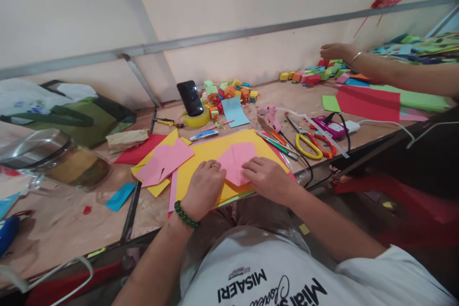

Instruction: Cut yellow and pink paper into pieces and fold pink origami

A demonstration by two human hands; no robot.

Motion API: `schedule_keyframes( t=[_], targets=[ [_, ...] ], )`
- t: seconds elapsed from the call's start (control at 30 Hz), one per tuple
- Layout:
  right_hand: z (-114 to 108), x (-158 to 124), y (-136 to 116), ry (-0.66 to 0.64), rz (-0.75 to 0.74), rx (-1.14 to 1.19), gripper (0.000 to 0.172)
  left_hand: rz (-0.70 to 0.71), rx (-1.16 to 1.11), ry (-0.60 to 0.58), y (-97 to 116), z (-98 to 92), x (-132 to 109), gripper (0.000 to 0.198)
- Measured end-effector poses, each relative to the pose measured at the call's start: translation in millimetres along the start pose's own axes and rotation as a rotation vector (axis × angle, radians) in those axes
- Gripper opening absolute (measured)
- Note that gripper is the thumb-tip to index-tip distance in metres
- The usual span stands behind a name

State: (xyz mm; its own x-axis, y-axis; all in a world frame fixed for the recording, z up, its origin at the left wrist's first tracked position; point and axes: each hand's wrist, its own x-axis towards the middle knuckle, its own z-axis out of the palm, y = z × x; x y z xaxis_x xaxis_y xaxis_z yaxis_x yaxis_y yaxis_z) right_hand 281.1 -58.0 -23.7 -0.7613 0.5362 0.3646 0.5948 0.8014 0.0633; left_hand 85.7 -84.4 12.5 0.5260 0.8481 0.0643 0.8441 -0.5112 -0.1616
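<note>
A creased sheet of pink paper lies on a stack of yellow paper in front of me. My left hand is at its left edge, fingers curled with the tips on the paper. At the right edge, the curled fingers of my right hand grip the same sheet. The thumbs are partly hidden. Left of the stack are cut pink pieces over yellow scraps. A pen-like green cutter and yellow-handled scissors rest to the right, near orange-handled scissors.
A phone leans on a yellow tape roll, beside a heap of small paper boxes. A pink glue gun has cables near the edge. A glass jug stands left. Another person's hand reaches over coloured pieces at right.
</note>
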Motion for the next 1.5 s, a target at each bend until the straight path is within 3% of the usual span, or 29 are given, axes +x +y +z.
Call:
schedule_keyframes(
  t=[0.1,0.2,0.37,0.43,0.53,0.6,0.7,0.87,1.17,1.5],
  targets=[
    [1.9,7.2,-19.8,-0.149,0.032,-0.005,0.011,0.014,-0.080,0.071,1.3,14.7,-13.3,0.021],
    [7.3,6.1,-23.6,-0.209,0.035,0.070,0.011,0.047,-0.205,0.115,5.8,22.4,-27.6,0.023],
    [3.3,-8.2,3.0,-0.212,0.060,0.498,0.038,0.078,-0.310,0.254,4.3,35.0,-42.6,0.029],
    [-2.2,-9.6,16.2,-0.196,0.116,0.686,0.035,0.094,-0.337,0.313,2.9,40.5,-44.4,0.027],
    [-7.0,-3.9,29.1,-0.178,0.254,0.891,0.017,0.122,-0.399,0.375,2.5,45.1,-45.0,0.027],
    [-5.2,2.1,32.0,-0.178,0.366,0.944,0.018,0.122,-0.446,0.376,2.8,45.6,-45.4,0.029],
    [3.8,9.1,30.0,-0.162,0.497,0.940,0.020,0.104,-0.483,0.360,2.6,45.8,-46.8,0.029],
    [17.8,12.6,19.4,-0.073,0.595,0.880,0.021,0.121,-0.485,0.381,1.3,47.3,-48.9,0.026],
    [20.1,17.5,6.2,0.006,0.638,0.653,0.027,0.149,-0.477,0.425,7.4,42.2,-45.4,0.021],
    [28.0,14.8,5.0,0.064,0.568,0.558,0.026,0.140,-0.502,0.412,6.8,38.1,-41.3,0.028]
  ],
)
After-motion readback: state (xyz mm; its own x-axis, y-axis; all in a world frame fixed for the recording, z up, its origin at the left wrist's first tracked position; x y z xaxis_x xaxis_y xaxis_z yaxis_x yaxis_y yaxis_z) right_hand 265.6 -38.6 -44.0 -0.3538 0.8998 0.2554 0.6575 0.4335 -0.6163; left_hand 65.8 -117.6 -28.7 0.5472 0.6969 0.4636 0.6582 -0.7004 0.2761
